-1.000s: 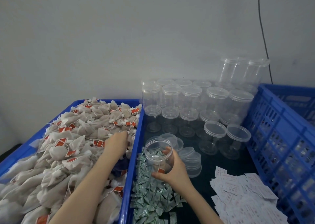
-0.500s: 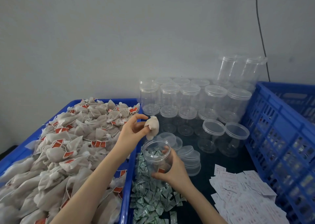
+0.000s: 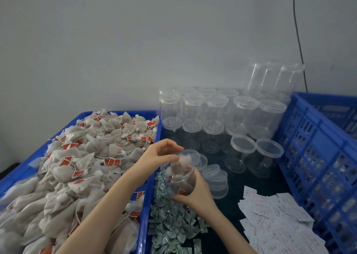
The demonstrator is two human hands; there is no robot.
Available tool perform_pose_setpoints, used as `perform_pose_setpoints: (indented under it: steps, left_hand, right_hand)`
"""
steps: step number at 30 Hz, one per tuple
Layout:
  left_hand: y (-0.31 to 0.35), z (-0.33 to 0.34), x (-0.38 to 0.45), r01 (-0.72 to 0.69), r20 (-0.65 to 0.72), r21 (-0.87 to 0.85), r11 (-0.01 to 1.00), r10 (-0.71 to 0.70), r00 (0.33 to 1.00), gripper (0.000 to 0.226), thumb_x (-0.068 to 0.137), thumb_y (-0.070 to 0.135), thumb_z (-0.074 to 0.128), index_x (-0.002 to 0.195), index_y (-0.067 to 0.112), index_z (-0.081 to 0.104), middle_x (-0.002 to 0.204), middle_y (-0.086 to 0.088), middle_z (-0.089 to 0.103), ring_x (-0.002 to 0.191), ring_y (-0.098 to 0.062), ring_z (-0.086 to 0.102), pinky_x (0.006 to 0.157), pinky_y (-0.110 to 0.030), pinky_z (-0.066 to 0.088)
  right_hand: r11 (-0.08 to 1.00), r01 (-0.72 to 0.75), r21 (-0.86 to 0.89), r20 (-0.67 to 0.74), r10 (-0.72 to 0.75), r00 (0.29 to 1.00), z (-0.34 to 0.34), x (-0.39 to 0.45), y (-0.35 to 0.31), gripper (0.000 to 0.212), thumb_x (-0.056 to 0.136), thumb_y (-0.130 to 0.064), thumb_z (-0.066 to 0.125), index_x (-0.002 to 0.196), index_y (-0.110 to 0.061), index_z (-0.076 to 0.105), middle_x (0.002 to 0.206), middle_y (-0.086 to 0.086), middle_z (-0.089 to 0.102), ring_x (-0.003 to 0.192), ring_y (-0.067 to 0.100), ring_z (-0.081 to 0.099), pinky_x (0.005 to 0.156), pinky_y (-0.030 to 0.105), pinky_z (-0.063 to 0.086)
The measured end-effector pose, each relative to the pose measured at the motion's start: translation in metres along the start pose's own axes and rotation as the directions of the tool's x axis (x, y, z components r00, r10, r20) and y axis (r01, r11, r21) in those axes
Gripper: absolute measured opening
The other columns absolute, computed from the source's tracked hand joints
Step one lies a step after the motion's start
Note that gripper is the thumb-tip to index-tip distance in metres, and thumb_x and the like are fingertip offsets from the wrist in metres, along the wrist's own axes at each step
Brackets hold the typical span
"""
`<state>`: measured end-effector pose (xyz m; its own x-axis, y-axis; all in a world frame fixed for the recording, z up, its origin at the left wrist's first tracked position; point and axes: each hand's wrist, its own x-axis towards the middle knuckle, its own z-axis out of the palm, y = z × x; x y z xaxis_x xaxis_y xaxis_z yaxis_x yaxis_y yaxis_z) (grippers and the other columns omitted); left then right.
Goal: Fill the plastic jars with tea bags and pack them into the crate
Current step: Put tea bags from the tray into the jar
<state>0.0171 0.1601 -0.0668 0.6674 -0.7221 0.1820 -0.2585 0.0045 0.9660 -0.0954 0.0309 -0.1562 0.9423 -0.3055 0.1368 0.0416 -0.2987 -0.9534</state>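
Note:
My right hand [image 3: 197, 195] grips a clear plastic jar [image 3: 177, 182] from its lower right side, just right of the blue tray's rim [image 3: 147, 205]. A red-tagged bag lies inside the jar. My left hand [image 3: 160, 154] hovers over the jar's mouth and pinches a white tea bag [image 3: 182, 162], which is blurred and half inside the opening. The tray at the left is heaped with tea bags [image 3: 87, 157] with red tags. A blue slatted crate [image 3: 318, 147] stands at the right.
Several empty lidded jars [image 3: 212, 108] stand in rows by the wall, some stacked. Loose lids [image 3: 216, 178] are stacked right of the held jar. Green sachets [image 3: 170, 224] and white paper packets [image 3: 274, 221] lie on the dark table. A cable [image 3: 298, 41] hangs down the wall.
My left hand took a tea bag from the tray, lifted it, and brought it down to the jar's mouth. The right hand has kept the jar in place.

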Motion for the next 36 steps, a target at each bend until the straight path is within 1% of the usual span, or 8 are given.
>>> perform_pose_setpoints:
  steps: [4, 7, 11, 15, 19, 25, 31, 36]
  left_hand:
    - [-0.004, -0.011, 0.004, 0.032, -0.107, 0.013, 0.999, -0.03, 0.994, 0.021, 0.091, 0.0, 0.056, 0.096, 0.019, 0.063, 0.1, 0.013, 0.072, 0.097, 0.0, 0.065, 0.079, -0.014, 0.051]
    - [-0.019, -0.022, 0.01, 0.14, -0.326, 0.284, 0.948, -0.041, 0.944, 0.016, 0.092, 0.009, 0.057, 0.094, 0.024, 0.062, 0.099, 0.009, 0.07, 0.095, -0.004, 0.063, 0.089, -0.025, 0.05]
    - [-0.052, -0.044, 0.012, 0.353, -0.401, 0.865, 0.358, 0.067, 0.914, 0.04, 0.091, 0.024, 0.055, 0.13, 0.019, 0.049, 0.138, -0.005, 0.046, 0.124, -0.021, 0.044, 0.098, -0.037, 0.04]
    - [-0.077, -0.057, 0.01, 0.421, -0.369, 0.906, 0.05, -0.394, 0.842, 0.061, 0.092, 0.028, 0.053, 0.146, 0.018, 0.025, 0.15, -0.012, 0.03, 0.139, -0.03, 0.028, 0.112, -0.045, 0.027]
    - [-0.079, -0.046, 0.007, 0.413, -0.228, 0.889, 0.198, -0.591, 0.774, 0.057, 0.094, 0.024, 0.054, 0.145, 0.015, 0.031, 0.144, -0.009, 0.045, 0.129, -0.026, 0.046, 0.106, -0.042, 0.04]
    - [-0.069, -0.039, 0.008, 0.388, -0.263, 0.915, 0.113, -0.562, 0.784, 0.048, 0.1, 0.025, 0.04, 0.145, 0.013, 0.031, 0.143, -0.013, 0.046, 0.126, -0.029, 0.048, 0.104, -0.04, 0.041]
    - [-0.067, -0.037, 0.01, 0.343, -0.29, 0.939, 0.019, -0.494, 0.82, 0.03, 0.094, 0.019, 0.052, 0.122, 0.012, 0.059, 0.126, -0.009, 0.059, 0.113, -0.025, 0.058, 0.097, -0.036, 0.048]
    - [-0.07, -0.037, 0.007, 0.366, -0.27, 0.927, 0.083, -0.53, 0.804, 0.046, 0.096, 0.025, 0.051, 0.14, 0.013, 0.041, 0.141, -0.013, 0.045, 0.125, -0.029, 0.048, 0.104, -0.038, 0.041]
  right_hand:
    - [1.0, -0.006, -0.018, -0.005, 0.006, 1.0, -0.002, -0.002, -0.003, 0.076, 0.051, -0.042, 0.086, 0.113, -0.058, 0.044, 0.113, -0.04, 0.055, 0.109, -0.02, 0.05, 0.079, 0.0, 0.042]
    - [0.999, -0.018, -0.032, 0.003, 0.018, 1.0, -0.002, -0.004, -0.002, 0.077, 0.047, -0.041, 0.086, 0.111, -0.054, 0.044, 0.112, -0.031, 0.056, 0.105, -0.025, 0.048, 0.077, -0.003, 0.039]
    - [0.999, -0.026, -0.031, 0.024, 0.027, 0.999, -0.002, -0.006, -0.002, 0.08, 0.047, -0.041, 0.085, 0.113, -0.053, 0.043, 0.116, -0.025, 0.056, 0.106, -0.023, 0.049, 0.078, -0.002, 0.04]
    - [0.999, -0.02, -0.039, 0.021, 0.021, 1.0, -0.003, -0.007, -0.004, 0.084, 0.045, -0.045, 0.084, 0.116, -0.055, 0.041, 0.118, -0.025, 0.057, 0.109, -0.021, 0.049, 0.079, -0.001, 0.041]
    - [0.999, -0.014, -0.045, 0.009, 0.015, 1.0, -0.005, -0.008, -0.003, 0.086, 0.043, -0.05, 0.082, 0.118, -0.055, 0.039, 0.121, -0.023, 0.055, 0.11, -0.02, 0.049, 0.081, 0.0, 0.042]
    - [1.0, -0.006, -0.027, -0.001, 0.006, 1.0, -0.007, -0.009, -0.004, 0.083, 0.044, -0.05, 0.082, 0.117, -0.053, 0.041, 0.118, -0.02, 0.058, 0.108, -0.019, 0.051, 0.08, 0.0, 0.041]
    - [1.0, -0.015, -0.018, -0.004, 0.015, 1.0, -0.007, -0.007, -0.002, 0.085, 0.043, -0.052, 0.083, 0.117, -0.052, 0.041, 0.119, -0.022, 0.056, 0.109, -0.021, 0.049, 0.081, 0.0, 0.041]
    - [0.999, -0.016, -0.039, -0.014, 0.015, 1.0, -0.004, -0.003, -0.001, 0.086, 0.042, -0.054, 0.082, 0.117, -0.055, 0.039, 0.121, -0.025, 0.055, 0.11, -0.022, 0.047, 0.082, -0.001, 0.041]
